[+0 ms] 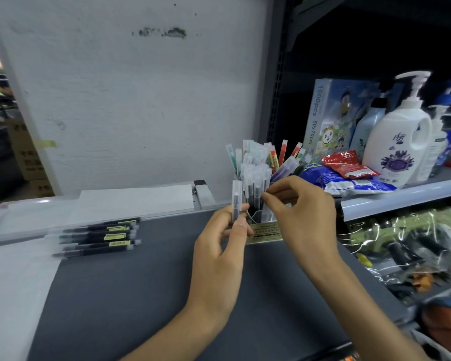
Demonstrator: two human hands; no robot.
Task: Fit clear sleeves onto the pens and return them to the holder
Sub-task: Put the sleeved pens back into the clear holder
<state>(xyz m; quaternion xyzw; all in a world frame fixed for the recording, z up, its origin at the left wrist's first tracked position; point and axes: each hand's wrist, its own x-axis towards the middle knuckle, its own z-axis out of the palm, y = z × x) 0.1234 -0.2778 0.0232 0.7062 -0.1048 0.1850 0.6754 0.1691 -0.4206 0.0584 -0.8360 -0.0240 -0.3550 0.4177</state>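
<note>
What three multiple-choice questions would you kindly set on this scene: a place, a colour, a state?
1. Where do the loose pens lie? A on the table, left of the holder; B on the shelf; C in a box.
2. What colour are their labels? A red; B yellow; C blue.
3. What is the left hand doing? A resting flat; B gripping an upright pen; C lifting a bottle.
Answers: 1 A, they lie on the grey top; 2 B, yellow strips on dark barrels; 3 B, it curls round the pen.
</note>
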